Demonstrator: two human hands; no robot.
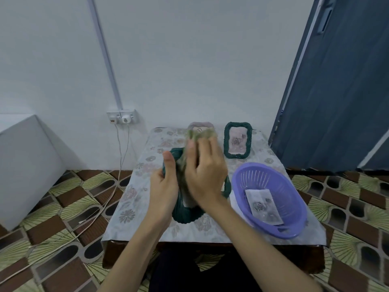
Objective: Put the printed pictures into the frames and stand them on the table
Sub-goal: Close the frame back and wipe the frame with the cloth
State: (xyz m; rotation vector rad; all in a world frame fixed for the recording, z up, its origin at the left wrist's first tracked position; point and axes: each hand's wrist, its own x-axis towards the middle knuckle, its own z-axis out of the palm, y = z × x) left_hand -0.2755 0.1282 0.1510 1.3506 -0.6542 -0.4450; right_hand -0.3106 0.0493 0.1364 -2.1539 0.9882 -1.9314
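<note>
While the left hand grips the dark green frame, the right hand pinches a blurred greenish piece, hiding the frame's middle.

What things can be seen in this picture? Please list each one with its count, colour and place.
standing frame: 1, dark green, back right of table, picture inside
held frame: 1, dark green, table centre, in both hands
basket: 1, purple, table right
loose picture: 1, grey rose print, inside basket
table: 1, floral cloth cover, centre
socket: 1, white, wall left, cables hanging
door: 1, blue, right
left hand: grip on held frame
right hand: blurred, on held frame
</note>
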